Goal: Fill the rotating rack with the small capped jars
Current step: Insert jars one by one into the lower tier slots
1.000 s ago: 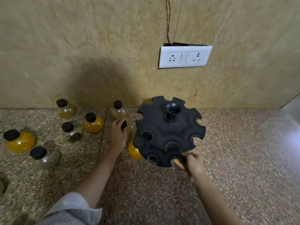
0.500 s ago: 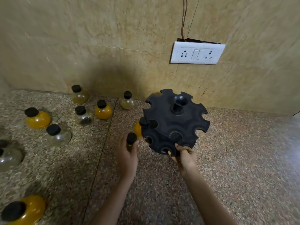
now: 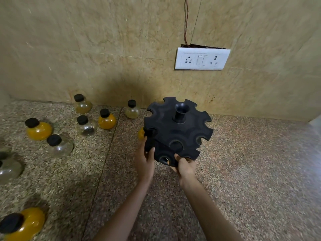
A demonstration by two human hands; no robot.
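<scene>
Far left of the grips, small round black-capped glass jars point(image 3: 39, 129), some orange-filled, some clear, stand scattered on the speckled granite table point(image 3: 251, 171). The left hand point(image 3: 145, 161) curls against the lower tier of the black plastic two-tier rotating rack point(image 3: 178, 134); whether its grip pinches anything I cannot tell. Just beyond it, an orange jar point(image 3: 141, 133) shows under the rack's top tier. The right hand point(image 3: 186, 166) pinches the rack's near rim, thumb on top. Above and right of it, a white socket plate point(image 3: 202, 59) sits on the beige marbled wall tiles point(image 3: 104, 40).
</scene>
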